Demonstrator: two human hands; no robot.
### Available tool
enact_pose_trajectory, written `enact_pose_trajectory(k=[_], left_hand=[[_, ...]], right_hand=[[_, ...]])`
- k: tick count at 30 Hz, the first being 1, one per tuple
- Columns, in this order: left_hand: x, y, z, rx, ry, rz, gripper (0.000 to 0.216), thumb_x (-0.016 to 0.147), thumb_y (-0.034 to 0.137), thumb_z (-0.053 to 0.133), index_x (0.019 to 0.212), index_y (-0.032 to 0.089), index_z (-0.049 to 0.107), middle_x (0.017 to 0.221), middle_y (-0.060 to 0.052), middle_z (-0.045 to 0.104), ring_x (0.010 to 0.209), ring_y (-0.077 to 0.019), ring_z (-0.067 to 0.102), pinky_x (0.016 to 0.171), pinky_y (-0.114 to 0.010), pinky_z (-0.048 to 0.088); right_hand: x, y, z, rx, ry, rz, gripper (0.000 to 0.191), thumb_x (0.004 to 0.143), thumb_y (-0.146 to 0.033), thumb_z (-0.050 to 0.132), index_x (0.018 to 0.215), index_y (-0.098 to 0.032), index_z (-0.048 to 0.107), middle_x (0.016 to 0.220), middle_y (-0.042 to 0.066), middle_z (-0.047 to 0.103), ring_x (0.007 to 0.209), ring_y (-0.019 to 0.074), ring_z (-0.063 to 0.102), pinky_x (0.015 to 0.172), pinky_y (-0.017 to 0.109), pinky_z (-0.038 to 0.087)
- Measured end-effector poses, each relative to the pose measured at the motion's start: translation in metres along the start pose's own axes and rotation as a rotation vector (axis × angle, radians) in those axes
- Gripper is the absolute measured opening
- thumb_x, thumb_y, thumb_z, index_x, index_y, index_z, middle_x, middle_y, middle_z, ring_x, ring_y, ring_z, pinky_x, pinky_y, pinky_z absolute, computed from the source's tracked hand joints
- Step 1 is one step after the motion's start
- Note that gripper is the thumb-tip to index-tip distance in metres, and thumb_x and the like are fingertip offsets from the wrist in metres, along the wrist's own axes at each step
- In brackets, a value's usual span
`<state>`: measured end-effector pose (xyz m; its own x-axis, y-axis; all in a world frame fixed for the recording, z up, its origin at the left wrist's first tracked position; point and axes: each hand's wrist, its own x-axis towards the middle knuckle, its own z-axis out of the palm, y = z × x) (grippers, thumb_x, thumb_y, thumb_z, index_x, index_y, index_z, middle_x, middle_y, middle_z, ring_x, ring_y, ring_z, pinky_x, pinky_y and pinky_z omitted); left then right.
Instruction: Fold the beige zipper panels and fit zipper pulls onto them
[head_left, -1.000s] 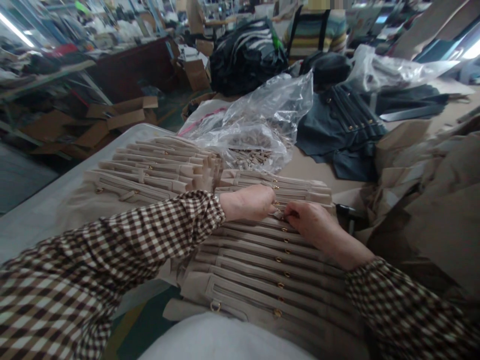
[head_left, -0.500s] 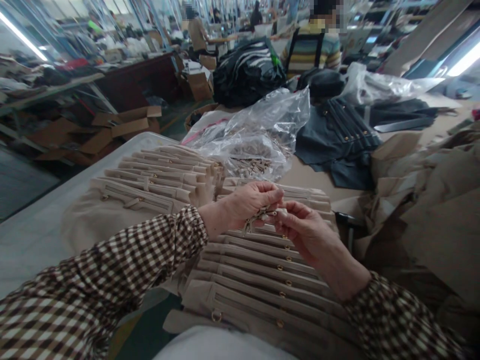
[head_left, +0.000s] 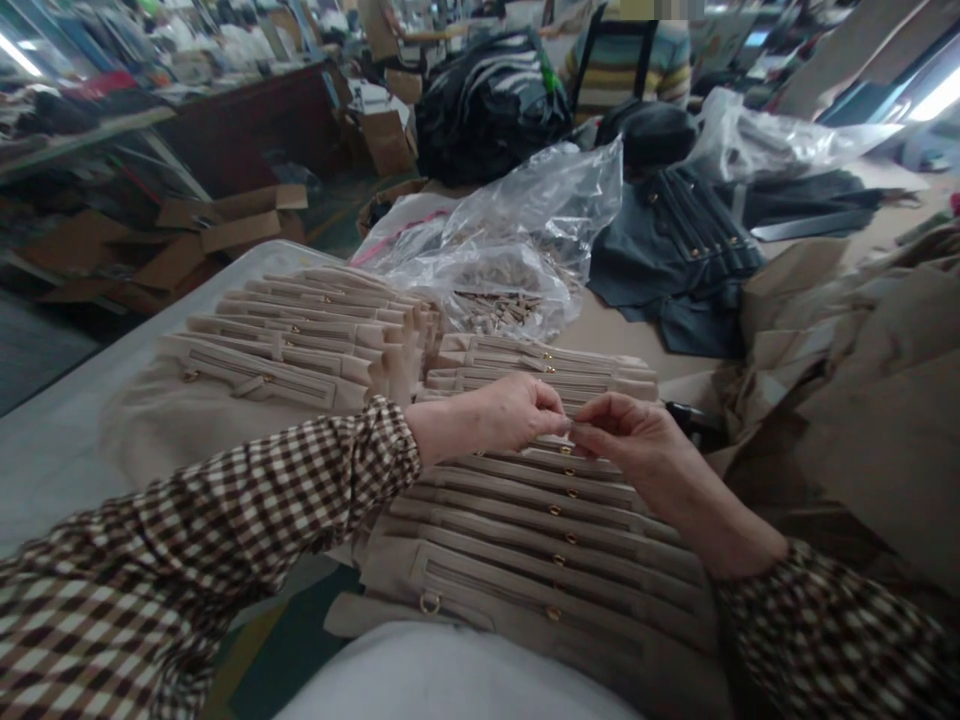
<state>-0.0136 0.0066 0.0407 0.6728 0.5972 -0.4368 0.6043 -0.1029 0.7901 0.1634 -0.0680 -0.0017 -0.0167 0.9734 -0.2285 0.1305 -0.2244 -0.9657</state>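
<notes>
My left hand (head_left: 510, 415) and my right hand (head_left: 637, 435) meet fingertip to fingertip above a row of overlapping beige fabric pieces (head_left: 495, 512) with zippers and gold-coloured metal rings. Both hands are closed in a pinch. A bunch of small beige zipper pulls showed under my left hand half a second ago; its fingers now hide them. Whatever lies between my right thumb and forefinger is too small to make out. Left of the hands lies a second overlapping stack of beige zippered pieces (head_left: 300, 325).
Beyond the hands lies a clear plastic bag (head_left: 540, 215) with many small beige pieces (head_left: 499, 312) in it. Dark zippered pieces (head_left: 667, 265) lie behind to the right. Beige material (head_left: 870, 370) is heaped at the right. Open cardboard boxes (head_left: 225, 225) stand at the left.
The view has tipped downward. My left hand has turned over the bunch of zipper pulls, hiding it. My right hand has shifted slightly right, its fingertips still against the left ones.
</notes>
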Motion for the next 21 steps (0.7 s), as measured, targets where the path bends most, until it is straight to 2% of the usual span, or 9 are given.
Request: enact_pose_trajectory(k=[3,7,12,17,21], left_hand=[[0.008,0.002,0.003,0.301,-0.023,0.083,0.020,0.083,0.023,0.055,0.071,0.012,0.067,0.056,0.004,0.048,0.054,-0.0083,0.041,0.051,-0.023,0.029],[0.016,0.004,0.008,0.612,-0.050,0.121,0.023,0.086,0.023,0.054,0.077,0.012,0.072,0.069,-0.004,0.066,0.063,-0.0131,0.052,0.058,-0.025,0.035],[0.020,0.005,0.012,0.712,-0.065,0.091,0.025,0.087,0.022,0.052,0.086,0.013,0.075,0.082,-0.010,0.073,0.070,-0.0172,0.060,0.061,-0.026,0.038],[0.018,0.004,0.011,0.714,-0.062,0.098,0.025,0.086,0.021,0.052,0.079,0.013,0.075,0.074,-0.007,0.072,0.064,-0.0155,0.059,0.059,-0.025,0.038],[0.017,0.002,0.011,0.737,-0.050,0.103,0.025,0.086,0.022,0.052,0.080,0.013,0.075,0.076,-0.009,0.073,0.067,-0.0178,0.062,0.060,-0.026,0.039]], right_hand=[[-0.001,0.011,-0.005,-0.378,-0.026,-0.085,0.016,0.075,-0.032,0.064,0.080,-0.019,0.070,0.067,0.001,0.067,0.060,0.0136,0.056,0.057,0.025,0.041],[-0.002,0.017,-0.008,-0.776,-0.037,-0.186,0.020,0.083,-0.024,0.055,0.082,-0.022,0.075,0.071,0.003,0.071,0.063,0.0178,0.060,0.062,0.030,0.041],[0.004,0.015,-0.007,-0.892,-0.081,-0.220,0.020,0.079,-0.014,0.056,0.080,-0.023,0.074,0.079,0.004,0.072,0.071,0.0189,0.063,0.068,0.028,0.042],[0.007,0.015,-0.004,-0.945,-0.059,-0.214,0.017,0.075,-0.012,0.056,0.074,-0.021,0.071,0.071,0.001,0.069,0.065,0.0149,0.058,0.064,0.025,0.038],[0.009,0.013,0.000,-1.047,-0.078,-0.194,0.016,0.076,-0.015,0.056,0.075,-0.022,0.070,0.073,0.001,0.069,0.068,0.0150,0.058,0.062,0.025,0.035]])
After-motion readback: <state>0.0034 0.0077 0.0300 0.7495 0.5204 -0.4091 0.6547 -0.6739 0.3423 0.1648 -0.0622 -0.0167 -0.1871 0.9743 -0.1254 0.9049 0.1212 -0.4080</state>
